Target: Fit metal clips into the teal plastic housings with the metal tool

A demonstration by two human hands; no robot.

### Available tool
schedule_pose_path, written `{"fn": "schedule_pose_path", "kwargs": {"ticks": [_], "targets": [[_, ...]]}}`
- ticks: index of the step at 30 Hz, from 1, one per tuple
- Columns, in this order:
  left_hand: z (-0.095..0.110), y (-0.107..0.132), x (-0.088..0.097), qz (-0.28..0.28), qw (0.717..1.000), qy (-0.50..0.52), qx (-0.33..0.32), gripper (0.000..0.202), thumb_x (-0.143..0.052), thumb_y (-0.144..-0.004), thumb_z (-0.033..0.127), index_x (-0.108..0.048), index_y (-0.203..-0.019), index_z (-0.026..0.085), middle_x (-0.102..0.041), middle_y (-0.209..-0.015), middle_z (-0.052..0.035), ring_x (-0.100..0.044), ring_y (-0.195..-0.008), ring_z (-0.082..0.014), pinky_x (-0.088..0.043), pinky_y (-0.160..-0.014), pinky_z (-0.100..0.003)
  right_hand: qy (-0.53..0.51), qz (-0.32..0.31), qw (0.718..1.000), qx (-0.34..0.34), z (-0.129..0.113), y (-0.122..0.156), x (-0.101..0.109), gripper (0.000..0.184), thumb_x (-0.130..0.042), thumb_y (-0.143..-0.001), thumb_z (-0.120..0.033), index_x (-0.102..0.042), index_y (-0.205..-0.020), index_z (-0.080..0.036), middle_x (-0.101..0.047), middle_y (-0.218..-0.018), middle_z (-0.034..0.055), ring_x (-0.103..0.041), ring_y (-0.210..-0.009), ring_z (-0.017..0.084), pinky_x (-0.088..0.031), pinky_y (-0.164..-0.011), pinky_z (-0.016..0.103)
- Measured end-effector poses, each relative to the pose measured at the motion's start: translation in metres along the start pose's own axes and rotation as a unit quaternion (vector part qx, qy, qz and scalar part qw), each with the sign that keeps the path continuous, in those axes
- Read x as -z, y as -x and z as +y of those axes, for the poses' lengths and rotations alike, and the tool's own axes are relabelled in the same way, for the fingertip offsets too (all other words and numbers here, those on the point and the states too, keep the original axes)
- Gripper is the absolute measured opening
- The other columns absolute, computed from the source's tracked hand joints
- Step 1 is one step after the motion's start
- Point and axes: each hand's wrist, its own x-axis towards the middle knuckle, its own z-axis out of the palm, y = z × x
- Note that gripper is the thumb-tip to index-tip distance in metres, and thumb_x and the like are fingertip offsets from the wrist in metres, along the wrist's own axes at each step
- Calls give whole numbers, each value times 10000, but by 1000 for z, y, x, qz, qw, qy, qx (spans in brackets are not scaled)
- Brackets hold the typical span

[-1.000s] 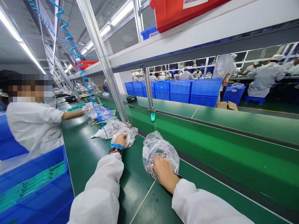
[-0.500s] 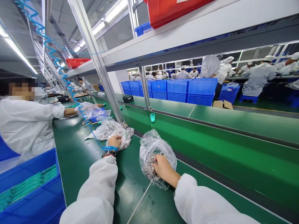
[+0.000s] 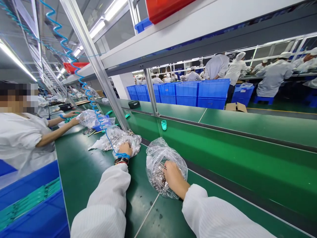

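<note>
My right hand (image 3: 173,177) reaches into a clear plastic bag (image 3: 160,155) full of small shiny metal parts (image 3: 158,180) on the green table; its fingers are curled among the parts. My left hand (image 3: 125,148) rests on a second clear bag of metal parts (image 3: 116,137) further left, fingers closed on the plastic. A blue coiled wrist strap (image 3: 122,154) and a bracelet sit on my left wrist, and the blue coiled cord (image 3: 81,82) runs up from it.
A co-worker in white (image 3: 22,138) sits at the left with hands at another bag (image 3: 89,117). Blue bins (image 3: 29,205) stand at lower left. A metal upright (image 3: 99,72) rises behind the bags. A teal part (image 3: 163,125) lies on the conveyor. Blue crates (image 3: 198,92) and workers stand beyond.
My right hand has pushed slightly deeper into the bag of parts and the view has shifted a little. The co-worker's arms have moved toward their own bag.
</note>
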Motion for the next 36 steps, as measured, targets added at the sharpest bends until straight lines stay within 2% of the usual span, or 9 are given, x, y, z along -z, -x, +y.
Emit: {"fn": "schedule_pose_path", "kwargs": {"ticks": [5, 10, 15, 21, 26, 30, 34, 36], "targets": [[6, 28, 4, -14, 999, -15, -34, 212, -480, -856, 267, -539, -972, 99, -558, -1012, -82, -511, -1004, -185, -421, -913, -371, 24, -6, 999, -26, 1, 13, 5, 310, -335, -878, -169, -533, -1113, -121, -544, -1094, 149, -560, -995, 248, -427, -842, 368], [24, 78, 11, -34, 997, -6, -75, 200, -445, -838, 207, -555, -966, 100, -556, -1050, -104, -519, -1014, -209, -405, -947, -361, 33, -10, 998, -50, 15, 44, 19, 326, -323, -889, -173, -534, -1131, -117, -554, -1114, 148, -558, -1027, 238, -432, -850, 343], [53, 150, 20, -47, 986, 26, -155, 314, -443, -792, 138, -559, -1077, 78, -532, -1137, -136, -481, -1089, -240, -367, -1005, -317, 46, 3, 995, -91, 50, 90, 41, 337, -345, -890, -198, -521, -1160, -98, -555, -1108, 164, -562, -1020, 230, -426, -846, 326], [99, 236, 26, -46, 963, 80, -255, 449, -426, -735, 68, -534, -1171, 76, -497, -1176, -143, -443, -1120, -239, -346, -1033, -342, 51, 37, 989, -137, 102, 153, 74, 301, -374, -880, -205, -541, -1110, -105, -581, -1055, 137, -564, -995, 212, -404, -835, 300], [141, 290, 25, -45, 930, 126, -343, 466, -415, -719, 66, -551, -1163, 103, -506, -1161, -122, -458, -1076, -220, -362, -1027, -353, 37, 57, 983, -173, 138, 193, 100, 236, -475, -839, -215, -581, -1011, -92, -599, -1002, 117, -559, -957, 171, -402, -817, 266], [158, 302, 29, -34, 908, 156, -388, 414, -394, -732, 82, -585, -1098, 99, -538, -1110, -124, -490, -1040, -211, -407, -986, -358, 18, 53, 984, -171, 147, 201, 113, 202, -584, -764, -210, -601, -920, -84, -612, -899, 81, -556, -834, 123, -422, -761, 251], [154, 290, 38, -16, 899, 177, -401, 379, -328, -772, 104, -636, -992, 112, -580, -1026, -117, -532, -969, -200, -456, -923, -368, -6, 36, 989, -142, 143, 200, 126, 135, -551, -791, -201, -607, -747, -86, -581, -699, 33, -517, -680, 75, -429, -726, 233], [148, 284, 48, -2, 901, 184, -394, 385, -322, -771, 110, -647, -977, 123, -588, -1003, -113, -540, -936, -207, -465, -903, -389, -26, 28, 990, -133, 142, 200, 132, 135, -552, -794, -193, -610, -743, -81, -568, -662, 21, -501, -640, 62, -431, -698, 220]]}}
